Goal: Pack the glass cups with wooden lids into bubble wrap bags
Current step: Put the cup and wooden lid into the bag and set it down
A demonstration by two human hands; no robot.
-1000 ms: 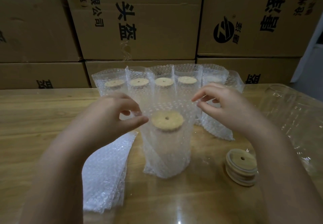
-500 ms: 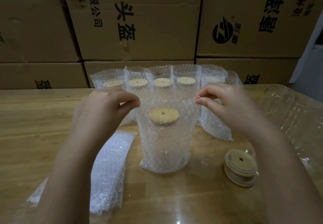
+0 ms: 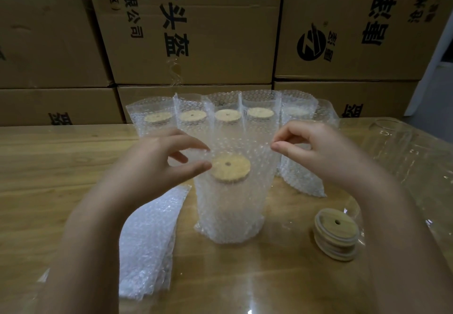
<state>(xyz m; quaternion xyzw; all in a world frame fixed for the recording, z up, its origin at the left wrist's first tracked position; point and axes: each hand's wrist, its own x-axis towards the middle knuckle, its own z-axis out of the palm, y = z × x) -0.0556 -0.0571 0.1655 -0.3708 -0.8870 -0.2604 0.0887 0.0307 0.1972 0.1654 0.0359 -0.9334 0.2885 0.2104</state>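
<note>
A glass cup with a wooden lid [image 3: 230, 168] stands upright inside a bubble wrap bag [image 3: 230, 210] at the table's middle. My right hand [image 3: 316, 152] pinches the bag's top rim on the right between thumb and forefinger. My left hand [image 3: 157, 164] hovers at the rim's left side, thumb and forefinger apart, and I cannot tell if they touch the bag. Behind stands a row of several bagged cups [image 3: 228, 117] with lids.
A pile of flat bubble wrap bags [image 3: 147, 240] lies at the front left. A stack of wooden lids [image 3: 337, 234] sits at the front right. Clear glassware [image 3: 402, 147] stands at the far right. Cardboard boxes [image 3: 191, 32] wall off the back of the wooden table [image 3: 49, 166].
My left thumb and forefinger, pinched on the bag's rim half a second ago, have parted. The right hand keeps its pinch. The bagged cup stays upright in place.
</note>
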